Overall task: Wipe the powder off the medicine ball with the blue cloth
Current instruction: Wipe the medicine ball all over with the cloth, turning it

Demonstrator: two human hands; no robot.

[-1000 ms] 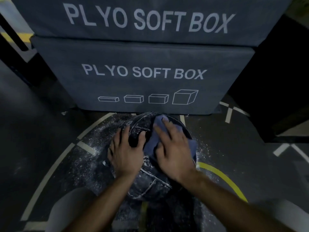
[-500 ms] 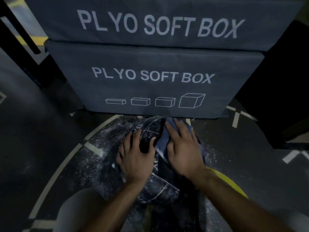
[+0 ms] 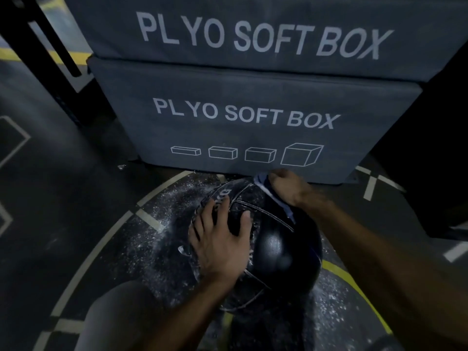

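A black medicine ball (image 3: 276, 247) with white seams sits on the dark floor, just in front of the stacked boxes. My left hand (image 3: 220, 239) lies flat on its left upper side, fingers spread. My right hand (image 3: 287, 184) is at the ball's far top edge, pressing the blue cloth (image 3: 268, 191) against it; only a strip of cloth shows along my hand and wrist. My right fingers are hidden behind the ball's curve. White powder clings near my left hand's edge.
Two grey soft plyo boxes (image 3: 243, 115) stand stacked directly behind the ball. White powder (image 3: 172, 219) is scattered over the floor around the ball. Painted white and yellow lines (image 3: 354, 282) cross the floor. A black metal post (image 3: 43, 39) stands at upper left.
My right hand slid with the cloth from the ball's top to its far edge, uncovering the near right side. My left hand stayed on the ball. The camera moved closer.
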